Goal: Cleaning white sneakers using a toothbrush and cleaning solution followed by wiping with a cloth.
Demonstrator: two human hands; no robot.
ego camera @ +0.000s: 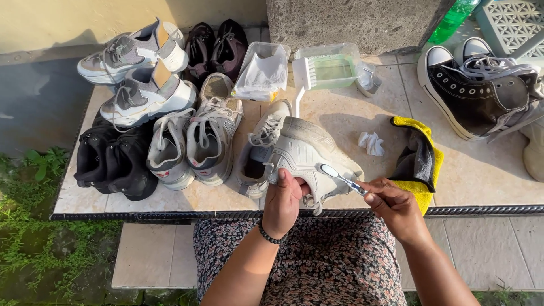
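My left hand (283,201) grips the heel of a white sneaker (309,156) tipped on its side at the front edge of the tiled ledge (487,175). My right hand (394,205) holds a small toothbrush (340,177) whose head rests against the sneaker's side. The second white sneaker (262,141) lies just left of the held one, laces up.
Pairs of shoes crowd the left: grey-white (139,76), dark maroon (215,48), black (113,161), grey (192,144). A white brush (301,76) leans in a clear tub of liquid (334,68). A yellow-grey cloth (419,161), crumpled tissue (371,143) and black high-tops (481,90) lie right.
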